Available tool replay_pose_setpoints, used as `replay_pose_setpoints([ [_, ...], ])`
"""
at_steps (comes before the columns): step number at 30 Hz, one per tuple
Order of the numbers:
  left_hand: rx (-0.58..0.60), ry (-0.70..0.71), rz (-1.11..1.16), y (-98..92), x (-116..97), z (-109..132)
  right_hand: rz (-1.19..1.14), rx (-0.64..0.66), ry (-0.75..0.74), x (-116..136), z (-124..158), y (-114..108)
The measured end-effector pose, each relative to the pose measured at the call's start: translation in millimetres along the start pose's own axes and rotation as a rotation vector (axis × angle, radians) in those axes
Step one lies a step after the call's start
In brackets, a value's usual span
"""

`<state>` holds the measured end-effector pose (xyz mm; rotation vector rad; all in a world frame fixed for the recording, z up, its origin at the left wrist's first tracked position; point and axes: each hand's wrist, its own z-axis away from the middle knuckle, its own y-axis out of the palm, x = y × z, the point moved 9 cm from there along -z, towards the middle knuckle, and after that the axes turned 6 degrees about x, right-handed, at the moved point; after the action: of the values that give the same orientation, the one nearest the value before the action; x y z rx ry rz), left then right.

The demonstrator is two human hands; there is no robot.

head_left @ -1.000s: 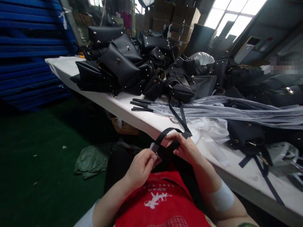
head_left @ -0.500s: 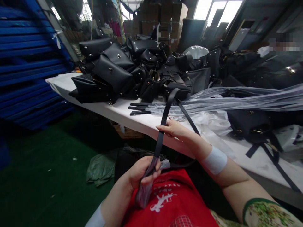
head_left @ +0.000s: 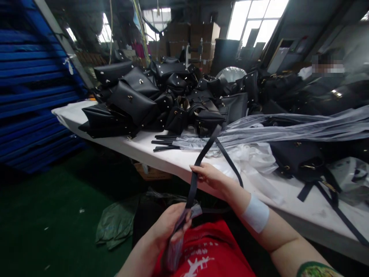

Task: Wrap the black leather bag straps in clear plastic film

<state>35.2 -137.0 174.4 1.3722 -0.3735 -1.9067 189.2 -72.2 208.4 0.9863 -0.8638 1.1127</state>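
A long black strap point(head_left: 204, 151) runs between my two hands and loops over above the table's edge, its other length hanging down behind my right forearm. Low over the red apron point(head_left: 213, 250), my left hand point(head_left: 170, 223) is closed around the strap's lower end, where a clear plastic sleeve point(head_left: 174, 252) covers it. My right hand point(head_left: 207, 174) pinches the bare strap higher up, thumb and fingers pressed together. Just beyond, several black straps in long plastic sleeves point(head_left: 259, 130) lie across the white table point(head_left: 121, 148).
Black leather bags point(head_left: 132, 100) are heaped along the table's far side. At the right lies another black bag point(head_left: 300, 157) with loose straps. Blue stacked panels point(head_left: 34, 88) stand at the left. A grey-green plastic bag point(head_left: 115, 223) rests on the green floor. A person is partly visible far right.
The view has tilted up slightly, so everything sits lower. Both hands keep their hold, and the strap's upper loop has dropped and bent over more to the right.
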Motion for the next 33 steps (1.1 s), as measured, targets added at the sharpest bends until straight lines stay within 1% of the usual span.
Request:
replay_pose_setpoints([
  [2,-0.103,0.034,-0.118,-18.6,3.2,-3.9,-0.154,-0.014,-0.093,7.9,3.1,-5.4],
  [4,-0.252,0.121,-0.211,-41.3,0.2,-5.3,-0.276,-0.014,-0.167,14.7,8.6,-11.6],
  [6,-0.415,0.242,-0.31,-59.1,-9.2,-0.4,-0.382,-0.053,-0.185,13.7,16.0,-20.7],
  [7,-0.477,0.298,-0.369,-63.3,-14.9,3.7,-0.422,-0.072,-0.168,9.8,19.8,-24.4],
  [8,-0.518,0.34,-0.433,-64.1,-20.2,7.6,-0.454,-0.089,-0.144,4.3,23.8,-27.3],
  [10,-0.561,0.401,-0.555,-59.3,-30.1,14.5,-0.502,-0.097,-0.092,-8.9,31.9,-30.3],
  [13,-0.584,0.465,-0.698,-47.2,-41.5,22.2,-0.495,-0.046,-0.013,-31.2,45.8,-29.8],
  [16,-0.574,0.546,-0.873,-31.4,-51.5,28.5,-0.402,0.046,0.091,-56.5,63.2,-26.5],
  [18,-0.555,0.604,-1.02,-18.0,-57.1,32.7,-0.368,0.169,0.19,-74.1,75.9,-17.1],
  [20,-0.511,0.627,-1.146,-3.6,-59.0,34.2,-0.375,0.299,0.276,-86.9,88.1,-4.9],
  [21,-0.481,0.618,-1.189,3.0,-58.2,33.4,-0.395,0.334,0.279,-88.3,91.9,-1.0],
  [22,-0.447,0.599,-1.214,8.9,-56.4,31.6,-0.425,0.342,0.247,-85.5,93.4,0.8],
  [24,-0.378,0.531,-1.193,17.1,-50.4,25.3,-0.5,0.281,0.11,-70.9,91.7,-2.6],
  [25,-0.362,0.484,-1.146,17.8,-46.7,21.5,-0.531,0.235,0.045,-62.2,90.4,-5.5],
  [28,-0.347,0.334,-0.907,10.2,-34.0,9.5,-0.568,0.079,-0.068,-38.8,87.6,-12.5],
  [29,-0.321,0.276,-0.819,7.3,-27.8,4.9,-0.551,0.037,-0.094,-31.0,87.2,-13.4],
  [30,-0.266,0.209,-0.732,5.8,-20.1,-0.1,-0.519,0.011,-0.118,-23.0,86.9,-12.7],
  [31,-0.188,0.136,-0.649,6.2,-11.4,-4.5,-0.474,0.0,-0.136,-15.4,86.5,-10.8],
  [33,-0.03,0.019,-0.511,10.4,2.2,-8.6,-0.356,0.011,-0.148,-3.6,84.9,-4.6],
])
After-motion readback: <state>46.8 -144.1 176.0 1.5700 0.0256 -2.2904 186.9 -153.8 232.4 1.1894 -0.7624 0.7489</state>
